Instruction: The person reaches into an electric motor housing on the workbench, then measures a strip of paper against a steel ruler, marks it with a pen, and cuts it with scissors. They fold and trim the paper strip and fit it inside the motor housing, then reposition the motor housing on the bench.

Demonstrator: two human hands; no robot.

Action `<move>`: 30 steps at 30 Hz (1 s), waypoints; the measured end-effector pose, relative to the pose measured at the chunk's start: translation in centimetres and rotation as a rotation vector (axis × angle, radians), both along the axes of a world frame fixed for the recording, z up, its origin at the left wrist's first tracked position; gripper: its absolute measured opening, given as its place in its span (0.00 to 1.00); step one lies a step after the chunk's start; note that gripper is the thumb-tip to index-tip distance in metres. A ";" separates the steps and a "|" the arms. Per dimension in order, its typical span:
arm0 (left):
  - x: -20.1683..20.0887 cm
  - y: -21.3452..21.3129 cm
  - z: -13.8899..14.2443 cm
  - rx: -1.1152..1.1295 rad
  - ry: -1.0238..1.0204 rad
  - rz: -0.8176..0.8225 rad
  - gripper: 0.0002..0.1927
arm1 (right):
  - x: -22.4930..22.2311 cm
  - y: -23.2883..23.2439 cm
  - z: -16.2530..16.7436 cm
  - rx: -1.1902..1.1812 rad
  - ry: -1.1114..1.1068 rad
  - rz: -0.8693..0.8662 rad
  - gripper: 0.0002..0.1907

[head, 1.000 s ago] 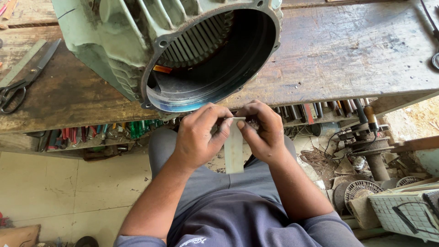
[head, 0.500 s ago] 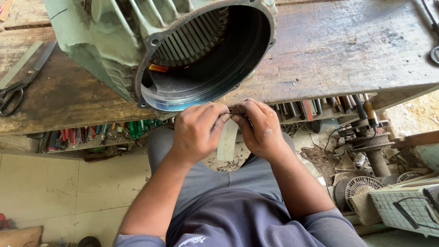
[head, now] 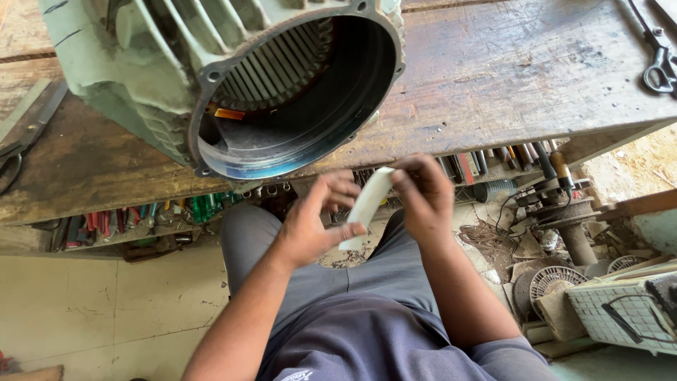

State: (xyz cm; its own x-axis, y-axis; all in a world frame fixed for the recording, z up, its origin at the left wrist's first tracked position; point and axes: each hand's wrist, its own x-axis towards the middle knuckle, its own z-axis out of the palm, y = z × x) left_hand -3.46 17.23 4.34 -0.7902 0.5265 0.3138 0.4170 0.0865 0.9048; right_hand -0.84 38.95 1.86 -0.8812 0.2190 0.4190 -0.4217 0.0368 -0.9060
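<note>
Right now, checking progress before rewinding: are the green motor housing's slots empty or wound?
Empty: the green motor housing lies open-ended on the wooden bench, bare slots showing, no coils.

Motor housing (head: 233, 85) lies on the workbench (head: 508, 85), scissors (head: 659, 60) at its right.

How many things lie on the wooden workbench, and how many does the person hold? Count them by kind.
Green motor housing: 1
Scissors: 2 (left edge, right corner)
White strip, held between left hand and right hand: 1
Total: 4
</note>
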 end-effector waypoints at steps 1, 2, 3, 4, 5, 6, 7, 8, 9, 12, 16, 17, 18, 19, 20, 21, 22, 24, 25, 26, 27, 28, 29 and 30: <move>0.4 0.1 -0.4 -0.013 -0.121 0.034 0.26 | 0.1 0.3 -0.4 -0.206 0.000 0.006 0.04; 0.6 0.2 -0.8 -0.028 -0.243 0.066 0.19 | 0.3 0.6 -0.7 -0.253 -0.019 -0.019 0.05; 0.8 0.3 -1.0 -0.046 -0.366 0.099 0.13 | 0.6 0.8 -0.7 -0.300 -0.039 -0.043 0.06; 0.9 0.1 -1.1 0.021 -0.366 0.125 0.12 | 0.9 0.9 -0.5 -0.347 -0.061 -0.064 0.07; 1.0 -0.1 -1.0 0.090 -0.361 0.153 0.11 | 1.3 1.0 -0.2 -0.286 -0.073 -0.058 0.12; 0.9 -0.3 -0.7 0.159 -0.353 0.182 0.11 | 1.7 1.2 0.5 -0.224 -0.083 -0.050 0.17; 0.9 -0.5 -0.3 0.061 -0.205 0.186 0.10 | 2.2 1.3 1.1 -0.161 -0.097 -0.039 0.22; 0.7 -0.7 0.3 -0.038 -0.057 0.189 0.09 | 2.5 1.3 1.9 0.062 0.003 -0.077 0.23; 0.6 -0.9 0.9 -0.139 0.090 0.188 0.08 | 2.9 1.4 2.6 0.284 0.103 -0.116 0.24; 0.5 -0.2 2.6 -0.202 0.176 0.059 0.07 | 3.4 1.2 3.8 0.608 0.177 -0.006 0.23; 0.3 1.1 3.5 -0.161 0.025 0.024 0.08 | 3.0 -0.1 2.7 0.415 -0.068 0.138 0.11; 0.4 1.3 3.4 -0.119 -0.052 0.048 0.08 | 2.9 -0.3 2.1 0.278 -0.090 0.157 0.11; 0.5 1.5 3.2 -0.077 -0.131 0.075 0.08 | 2.8 -0.6 1.5 0.140 -0.113 0.178 0.11; 0.6 1.7 2.9 0.007 -0.179 0.085 0.07 | 2.8 -0.8 1.0 -0.001 -0.138 0.198 0.11; 0.7 2.0 2.6 0.089 -0.229 0.094 0.06 | 2.8 -0.9 0.6 -0.043 -0.159 0.210 0.12; 0.9 2.2 2.1 0.173 -0.281 0.102 0.04 | 2.8 -1.0 0.1 -0.083 -0.182 0.219 0.13; 1.0 2.3 1.7 0.178 -0.284 0.110 0.05 | 2.8 -1.0 -0.2 -0.124 -0.206 0.228 0.14; 1.3 2.5 1.0 0.188 -0.288 0.127 0.05 | 2.9 -1.0 -0.6 -0.134 -0.194 0.196 0.11; 1.4 2.5 0.7 0.205 -0.312 0.119 0.06 | 2.8 -1.0 -0.7 -0.137 -0.188 0.181 0.10; 1.5 2.5 0.4 0.222 -0.333 0.111 0.07 | 2.8 -1.1 -0.7 -0.152 -0.181 0.181 0.09; 1.5 2.5 0.2 0.237 -0.353 0.103 0.07 | 2.7 -1.2 -0.8 -0.168 -0.174 0.182 0.09; 1.5 2.5 0.1 0.265 -0.350 0.104 0.07 | 2.6 -1.3 -0.8 -0.184 -0.166 0.183 0.08; 1.5 2.5 0.0 0.293 -0.347 0.106 0.06 | 2.5 -1.4 -0.8 -0.202 -0.156 0.189 0.08; 1.5 2.6 -0.1 0.321 -0.345 0.109 0.05 | 2.4 -1.6 -0.8 -0.221 -0.147 0.196 0.08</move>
State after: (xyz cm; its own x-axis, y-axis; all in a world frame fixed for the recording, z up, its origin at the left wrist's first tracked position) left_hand -1.96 19.79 4.21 -0.9218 0.3545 0.1572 0.0923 -0.1931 0.9768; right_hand 1.53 37.37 1.11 -0.9630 0.1111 0.2454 -0.2655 -0.2362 -0.9347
